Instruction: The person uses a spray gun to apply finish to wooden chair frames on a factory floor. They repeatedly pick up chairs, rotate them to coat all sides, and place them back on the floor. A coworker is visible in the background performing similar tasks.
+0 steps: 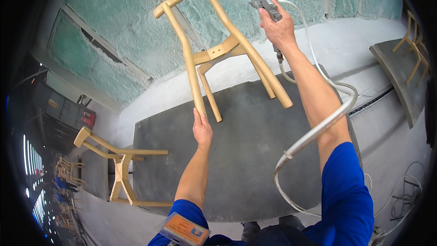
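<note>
Left hand (202, 130): raised, fingers wrapped around the lower end of one leg of the chair frame (214, 50); it holds the frame up in the air over the table.
Right hand (277, 27): raised higher, fingers curled shut around the grip of the spray gun (266, 4); the index finger lies along the gun body, and whether it presses a trigger I cannot tell.
Chair frame: pale wood, tilted, its curved top rail toward the upper edge and its legs pointing down and to the right; it is clear of the table and hangs just left of the spray gun.
Spray gun: grey metal, nozzle pointing up and left toward the frame's upper part; it does not touch the wood.
Hoses (318, 127): a thick grey one and a thin white one run from below the gun along the right forearm, bound together near the elbow, then loop down past the blue sleeve (346, 191).
Table (246, 155): dark grey top, below both arms.
Second frame (120, 168): same pale wood, lying on its side left of the table, well apart from both hands.
Wall (118, 27): green, rough-coated panels behind the held frame.
Far frame (415, 41): stands on a grey board at the right edge.
</note>
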Tool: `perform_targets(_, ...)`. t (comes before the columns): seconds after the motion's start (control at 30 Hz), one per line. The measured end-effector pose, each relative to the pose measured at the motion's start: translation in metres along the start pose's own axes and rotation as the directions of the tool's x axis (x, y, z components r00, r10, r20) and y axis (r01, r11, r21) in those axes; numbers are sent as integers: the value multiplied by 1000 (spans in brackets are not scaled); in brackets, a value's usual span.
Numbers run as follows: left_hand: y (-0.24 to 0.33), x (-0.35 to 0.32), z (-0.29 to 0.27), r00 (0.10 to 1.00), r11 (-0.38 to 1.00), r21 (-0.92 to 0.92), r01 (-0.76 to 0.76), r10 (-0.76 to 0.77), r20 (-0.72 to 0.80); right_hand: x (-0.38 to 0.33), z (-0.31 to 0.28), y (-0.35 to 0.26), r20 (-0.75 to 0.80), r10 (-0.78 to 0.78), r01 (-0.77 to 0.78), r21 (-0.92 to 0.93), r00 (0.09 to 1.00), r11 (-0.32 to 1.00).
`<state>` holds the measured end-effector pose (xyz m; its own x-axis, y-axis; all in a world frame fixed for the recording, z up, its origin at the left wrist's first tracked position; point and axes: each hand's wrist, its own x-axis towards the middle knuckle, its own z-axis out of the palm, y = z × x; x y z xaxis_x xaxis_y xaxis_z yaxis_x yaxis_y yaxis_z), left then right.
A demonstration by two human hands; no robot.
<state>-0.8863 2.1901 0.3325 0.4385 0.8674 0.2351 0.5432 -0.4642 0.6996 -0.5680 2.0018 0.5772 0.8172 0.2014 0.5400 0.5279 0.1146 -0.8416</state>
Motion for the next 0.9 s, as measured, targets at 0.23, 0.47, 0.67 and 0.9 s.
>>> perform_targets(0.23,19,11,-1,998,997,68,38,-41,44,-45,33,-22,40,-329,331,-68,943,941)
perform_targets(0.47,34,2,7,999,999,33,-24,23,40,-56,107,-54,173,-216,237,-112,961,965)
perform_targets(0.67,42,-14,13,997,998,-58,13,-9,75,-106,156,-71,264,-480,518,-98,837,849)
perform_targets(0.9,41,-36,10,985,990,-138,31,-7,170,-136,235,-101,326,-478,568,-292,816,770)
